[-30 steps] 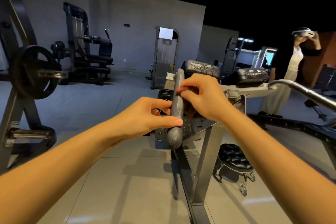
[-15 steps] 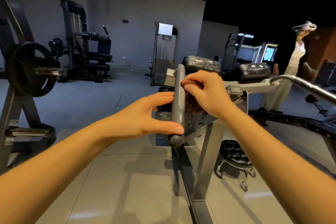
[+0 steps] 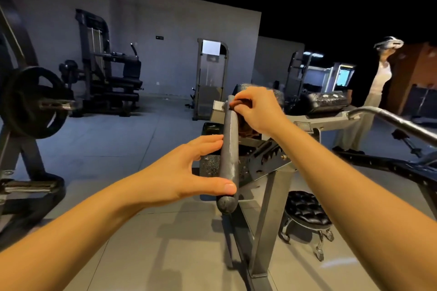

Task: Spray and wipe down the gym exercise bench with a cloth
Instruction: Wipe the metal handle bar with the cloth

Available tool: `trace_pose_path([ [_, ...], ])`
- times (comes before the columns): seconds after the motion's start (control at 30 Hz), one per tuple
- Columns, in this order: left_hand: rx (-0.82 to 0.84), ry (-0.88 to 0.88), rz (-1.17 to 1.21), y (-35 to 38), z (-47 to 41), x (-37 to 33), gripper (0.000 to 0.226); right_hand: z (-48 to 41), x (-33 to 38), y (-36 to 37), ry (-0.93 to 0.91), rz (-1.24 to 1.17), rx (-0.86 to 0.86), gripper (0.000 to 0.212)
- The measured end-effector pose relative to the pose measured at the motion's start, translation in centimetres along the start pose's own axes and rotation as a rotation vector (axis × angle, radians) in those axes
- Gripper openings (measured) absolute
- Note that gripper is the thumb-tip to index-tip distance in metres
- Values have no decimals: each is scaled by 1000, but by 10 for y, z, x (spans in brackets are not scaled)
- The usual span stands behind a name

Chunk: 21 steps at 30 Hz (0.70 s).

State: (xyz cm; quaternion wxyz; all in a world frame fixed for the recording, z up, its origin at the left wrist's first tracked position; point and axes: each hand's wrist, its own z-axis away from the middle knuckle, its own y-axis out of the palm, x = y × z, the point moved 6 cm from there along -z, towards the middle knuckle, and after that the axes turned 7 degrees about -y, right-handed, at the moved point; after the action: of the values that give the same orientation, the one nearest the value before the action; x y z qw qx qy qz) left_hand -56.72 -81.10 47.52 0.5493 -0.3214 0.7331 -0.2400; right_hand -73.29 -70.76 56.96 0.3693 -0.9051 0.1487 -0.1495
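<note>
Bench (image 3: 272, 172) roller (image 3: 230, 144) wiped at its far end.
The roller is braced, likely against turning, by the left hand (image 3: 179, 172), fingers straight, thumb pressed near; the right hand (image 3: 257, 111) is curled round the cloth (image 3: 246, 129).

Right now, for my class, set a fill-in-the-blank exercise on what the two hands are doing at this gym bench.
1. The right hand holds a brown ____ at the far end of the grey roller.
2. The left hand touches the roller's near end with straight fingers and ____.
3. A black tufted ____ stands on the floor beside the bench frame.
Missing words: cloth; thumb; stool.
</note>
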Motion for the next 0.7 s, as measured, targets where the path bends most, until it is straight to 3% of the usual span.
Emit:
trace_pose_path([
  [0.17, 30, 26, 32, 5, 3, -11, 61, 96, 60, -25, -264, -178, 124, 16],
  [0.27, 12, 62, 34, 3, 3, -12, 64, 90, 55, -27, -268, -188, 106, 15],
  [0.53, 26, 0, 53, 5, 1, 0, 97, -33, -28, 5, 50, 19, -26, 19],
  [0.7, 40, 33, 78, 4, 3, -4, 88, 24, 12, -8, -68, -103, 9, 16],
])
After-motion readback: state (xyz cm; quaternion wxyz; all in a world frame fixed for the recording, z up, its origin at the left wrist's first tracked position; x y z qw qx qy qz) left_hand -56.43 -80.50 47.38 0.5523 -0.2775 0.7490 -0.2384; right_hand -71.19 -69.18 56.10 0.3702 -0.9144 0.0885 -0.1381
